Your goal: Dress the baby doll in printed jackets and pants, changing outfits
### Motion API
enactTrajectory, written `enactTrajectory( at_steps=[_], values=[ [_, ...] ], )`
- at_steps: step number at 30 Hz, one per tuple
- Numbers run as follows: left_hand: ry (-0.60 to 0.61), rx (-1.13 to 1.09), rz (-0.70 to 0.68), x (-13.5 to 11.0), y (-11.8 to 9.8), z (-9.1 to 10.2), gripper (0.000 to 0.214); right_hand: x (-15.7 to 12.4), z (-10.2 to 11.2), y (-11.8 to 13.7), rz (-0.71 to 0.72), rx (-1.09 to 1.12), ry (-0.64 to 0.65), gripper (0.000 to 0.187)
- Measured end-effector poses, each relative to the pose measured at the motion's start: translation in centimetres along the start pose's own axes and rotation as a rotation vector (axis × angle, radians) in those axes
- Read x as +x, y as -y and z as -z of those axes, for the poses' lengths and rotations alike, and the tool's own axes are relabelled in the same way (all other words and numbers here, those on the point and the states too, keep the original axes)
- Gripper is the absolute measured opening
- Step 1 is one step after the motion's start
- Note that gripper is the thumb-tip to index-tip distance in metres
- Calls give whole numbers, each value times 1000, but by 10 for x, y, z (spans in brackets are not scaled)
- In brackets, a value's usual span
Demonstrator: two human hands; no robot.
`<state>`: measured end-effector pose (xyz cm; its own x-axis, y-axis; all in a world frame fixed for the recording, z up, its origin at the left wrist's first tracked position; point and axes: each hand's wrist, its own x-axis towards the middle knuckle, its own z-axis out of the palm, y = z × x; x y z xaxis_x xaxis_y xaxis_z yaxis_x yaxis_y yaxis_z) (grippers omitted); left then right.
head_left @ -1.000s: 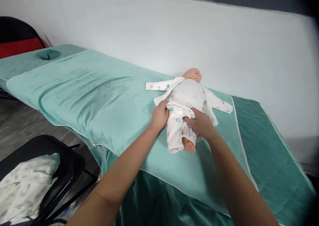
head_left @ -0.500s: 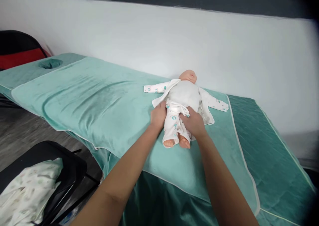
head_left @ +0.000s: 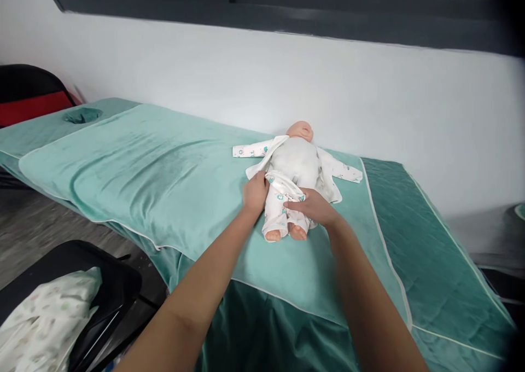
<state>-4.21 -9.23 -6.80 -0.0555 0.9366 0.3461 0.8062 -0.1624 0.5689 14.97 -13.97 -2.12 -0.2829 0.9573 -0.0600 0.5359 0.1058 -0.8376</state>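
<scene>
A baby doll [head_left: 296,161] lies on its back on the green bed, its head toward the wall. Its white printed jacket [head_left: 328,169] hangs open at the front, both sleeves spread out sideways. White printed pants [head_left: 274,210] cover the doll's legs, with the waistband bunched below the belly and the feet showing at the cuffs. My left hand [head_left: 255,192] is closed on the waistband at the picture's left side of the doll. My right hand [head_left: 314,206] grips the pants on the other side, thumb lying across the front of the leg.
The bed [head_left: 164,175] has a light green cover and a face hole [head_left: 83,115] at its far left end. A black chair [head_left: 118,276] holding a folded printed cloth [head_left: 49,317] stands at lower left. Behind the bed are a white wall [head_left: 184,71] and a dark window frame [head_left: 287,19].
My view has tilted up, showing more of the window. My right hand's thumb now lies flatter across the pants leg, and the waistband on that side sits differently. The left hand keeps its grip.
</scene>
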Motion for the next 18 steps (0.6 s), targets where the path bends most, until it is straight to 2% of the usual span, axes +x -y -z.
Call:
enactTrajectory(
  at_steps=[6, 13, 15, 18],
  values=[
    [5, -6, 7, 0, 1, 1, 22, 3, -5, 0, 19, -109, -121, 25],
    [-14, -104, 33, 2, 1, 0, 19, 6, -12, -6, 45, -77, -261, 21],
    [-48, -171, 33, -3, 1, 1, 19, 7, -15, -6, 37, -95, -308, 21],
    [-170, -210, 26, -20, 3, 8, 17, 8, -18, -6, 33, -119, -346, 22]
  ],
)
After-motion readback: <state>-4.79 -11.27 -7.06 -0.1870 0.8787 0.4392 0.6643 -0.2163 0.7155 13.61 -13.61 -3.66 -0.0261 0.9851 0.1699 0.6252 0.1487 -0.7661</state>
